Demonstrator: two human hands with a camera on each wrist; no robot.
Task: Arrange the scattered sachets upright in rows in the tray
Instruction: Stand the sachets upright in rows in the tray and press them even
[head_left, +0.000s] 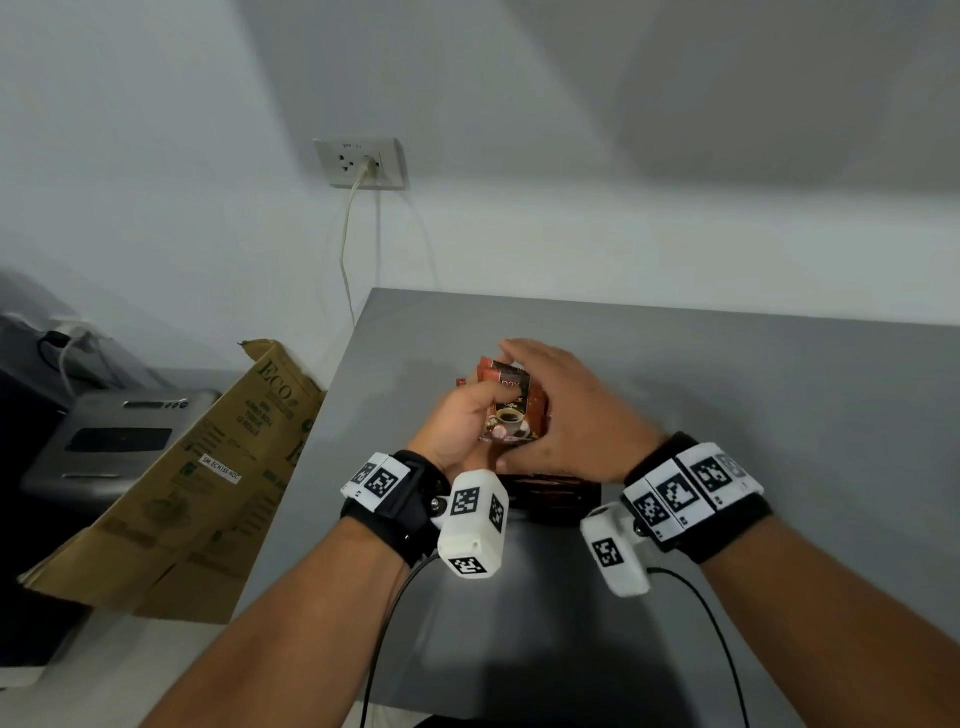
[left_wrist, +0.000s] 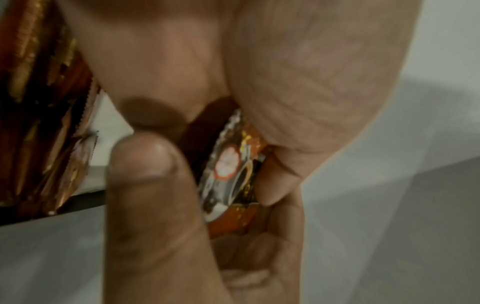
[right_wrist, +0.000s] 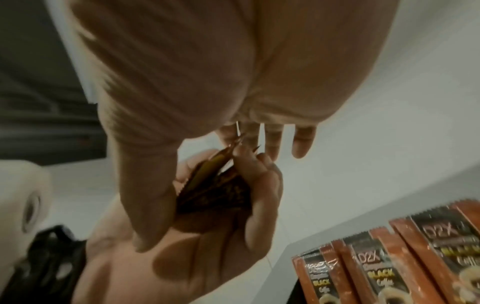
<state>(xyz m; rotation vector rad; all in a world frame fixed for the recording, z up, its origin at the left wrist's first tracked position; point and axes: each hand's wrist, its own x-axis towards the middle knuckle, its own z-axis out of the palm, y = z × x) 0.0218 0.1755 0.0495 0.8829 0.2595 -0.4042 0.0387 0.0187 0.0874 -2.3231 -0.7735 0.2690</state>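
Note:
A bundle of brown and orange coffee sachets (head_left: 511, 410) is held upright above the grey table (head_left: 753, 395). My left hand (head_left: 462, 423) grips its lower half, thumb across the front, fingers curled behind (left_wrist: 233, 170). My right hand (head_left: 561, 410) spans the bundle (right_wrist: 215, 185), fingertips over the top edge, thumb (right_wrist: 150, 185) along the near side. Just below the hands sits the dark tray (head_left: 556, 499), mostly hidden by my wrists. More sachets (right_wrist: 384, 263) stand in a row in it.
The table's left edge runs close to my left arm. Beyond it a folded cardboard box (head_left: 208, 467) leans over a grey machine (head_left: 114, 436). A wall socket (head_left: 361, 163) with a hanging cable is behind. Black cables trail from both wrist cameras.

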